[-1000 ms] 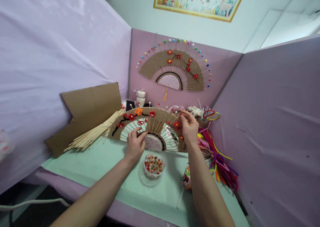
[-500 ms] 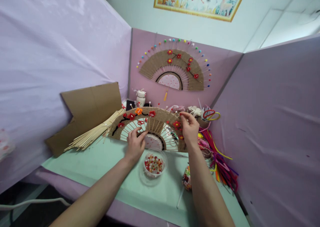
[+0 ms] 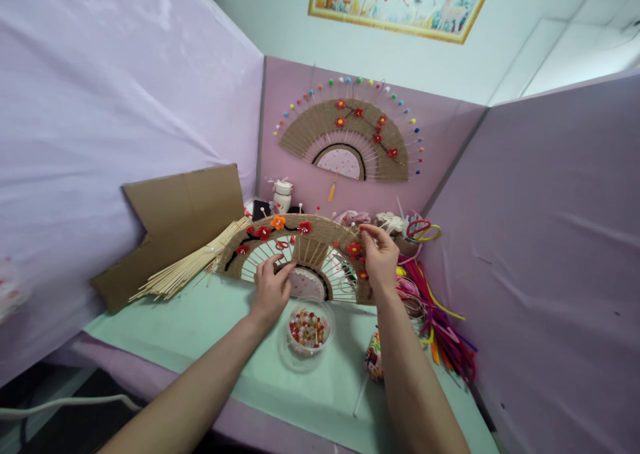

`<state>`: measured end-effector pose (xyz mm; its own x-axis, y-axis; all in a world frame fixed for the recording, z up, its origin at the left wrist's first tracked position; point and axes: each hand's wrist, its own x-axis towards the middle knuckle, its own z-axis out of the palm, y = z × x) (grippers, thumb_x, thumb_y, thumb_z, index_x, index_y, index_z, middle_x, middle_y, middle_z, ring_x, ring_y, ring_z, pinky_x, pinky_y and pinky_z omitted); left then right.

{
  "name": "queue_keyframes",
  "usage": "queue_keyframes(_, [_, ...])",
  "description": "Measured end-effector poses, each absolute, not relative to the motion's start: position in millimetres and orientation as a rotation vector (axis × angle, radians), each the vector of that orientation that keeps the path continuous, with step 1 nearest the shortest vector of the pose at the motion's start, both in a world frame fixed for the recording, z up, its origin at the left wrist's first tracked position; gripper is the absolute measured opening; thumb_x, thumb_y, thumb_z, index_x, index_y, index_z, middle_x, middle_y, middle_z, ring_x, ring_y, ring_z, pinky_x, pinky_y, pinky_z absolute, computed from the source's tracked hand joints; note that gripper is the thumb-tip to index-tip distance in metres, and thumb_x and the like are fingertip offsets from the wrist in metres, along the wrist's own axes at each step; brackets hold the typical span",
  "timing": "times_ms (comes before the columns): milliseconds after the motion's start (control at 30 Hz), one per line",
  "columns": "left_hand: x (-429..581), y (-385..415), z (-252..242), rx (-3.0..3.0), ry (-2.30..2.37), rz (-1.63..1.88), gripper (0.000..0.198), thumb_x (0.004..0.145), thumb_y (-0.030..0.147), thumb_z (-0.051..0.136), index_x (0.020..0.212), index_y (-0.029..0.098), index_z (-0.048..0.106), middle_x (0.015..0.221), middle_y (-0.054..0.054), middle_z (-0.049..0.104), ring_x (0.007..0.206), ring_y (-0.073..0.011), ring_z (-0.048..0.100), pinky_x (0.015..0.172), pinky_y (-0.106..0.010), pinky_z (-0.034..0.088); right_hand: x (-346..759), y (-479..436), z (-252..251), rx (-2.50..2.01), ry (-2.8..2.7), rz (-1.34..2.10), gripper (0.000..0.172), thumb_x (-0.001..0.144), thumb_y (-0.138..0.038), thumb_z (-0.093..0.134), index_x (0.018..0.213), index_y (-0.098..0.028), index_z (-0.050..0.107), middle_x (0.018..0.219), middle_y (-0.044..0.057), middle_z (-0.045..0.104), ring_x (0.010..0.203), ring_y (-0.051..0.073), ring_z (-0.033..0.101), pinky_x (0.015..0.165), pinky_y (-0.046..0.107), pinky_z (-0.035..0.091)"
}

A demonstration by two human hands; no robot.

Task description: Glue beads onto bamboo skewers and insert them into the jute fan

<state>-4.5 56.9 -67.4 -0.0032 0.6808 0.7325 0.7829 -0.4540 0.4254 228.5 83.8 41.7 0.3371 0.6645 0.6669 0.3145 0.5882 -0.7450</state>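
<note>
My right hand (image 3: pixel 380 257) is up at the top edge of the fan (image 3: pixel 320 231). The thumb and first finger are pinched tight on that edge, next to a red flower (image 3: pixel 353 248). If there is something tiny between them, it is too small for me to see. The other fingers are curled in.

My left hand (image 3: pixel 270 287) rests on the thin ribs (image 3: pixel 257 257) low on the fan. Its fingers are half bent. I cannot tell if it grips a rib or just presses down.

The fan is brown, with red and orange flowers on it. It sits in the middle of the table (image 3: pixel 200 321), closer to the far edge.

Just below my left hand, closer to the near edge, is a clear bowl of beads (image 3: pixel 309 327). It sits between my two arms.

A bundle of sticks (image 3: pixel 185 271) touches the left end of the fan. Behind it a piece of cardboard (image 3: pixel 175 217) leans up at the left edge of the table.

A heap of bright fuzzy wires (image 3: pixel 440 317) lies along the right edge, close to my right wrist.

A small white bottle (image 3: pixel 283 196) stands at the far edge. Above it a second fan (image 3: pixel 345 137), ringed with coloured pins, hangs on the pink wall.
</note>
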Motion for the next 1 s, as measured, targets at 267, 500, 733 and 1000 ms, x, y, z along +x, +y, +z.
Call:
queue_keyframes(267, [-5, 58, -68, -2.143, -1.578, -1.471, 0.044, 0.083, 0.01, 0.051, 0.12, 0.025, 0.069, 0.128, -0.011, 0.05, 0.119, -0.0289, 0.044, 0.103, -0.048, 0.042, 229, 84, 42, -0.972, -1.261, 0.266, 0.027, 0.083, -0.039, 0.063, 0.096, -0.017, 0.074, 0.098, 0.008, 0.074, 0.093, 0.023, 0.066, 0.087, 0.038, 0.05])
queue_keyframes(500, [-4, 57, -67, -2.139, -1.593, -1.468, 0.044, 0.082, 0.009, 0.052, 0.119, 0.025, 0.069, 0.13, -0.011, 0.05, 0.12, -0.0296, 0.044, 0.103, -0.049, 0.043, 226, 80, 46, -0.96, -1.234, 0.18, 0.041, 0.085, -0.036, 0.062, 0.122, -0.019, 0.066, 0.114, 0.01, 0.07, 0.103, 0.022, 0.063, 0.094, 0.04, 0.047])
queue_keyframes(733, [-6, 58, -65, -2.148, -1.589, -1.457, 0.043, 0.083, 0.011, 0.052, 0.119, 0.024, 0.069, 0.129, -0.013, 0.049, 0.118, -0.0302, 0.045, 0.104, -0.05, 0.041, 235, 25, 70, -0.959, -1.018, -0.113, 0.053, 0.089, -0.037, 0.061, 0.139, -0.025, 0.05, 0.136, 0.011, 0.054, 0.12, 0.024, 0.054, 0.104, 0.044, 0.039])
queue_keyframes(1000, [-8, 58, -61, -2.141, -1.53, -1.498, 0.04, 0.083, 0.012, 0.052, 0.118, 0.021, 0.069, 0.124, -0.014, 0.049, 0.12, -0.0302, 0.047, 0.106, -0.052, 0.038, 286, -44, 31, -1.025, -0.542, -0.359, 0.044, 0.077, -0.042, 0.073, 0.113, -0.021, 0.061, 0.109, 0.011, 0.064, 0.099, 0.025, 0.063, 0.092, 0.045, 0.049])
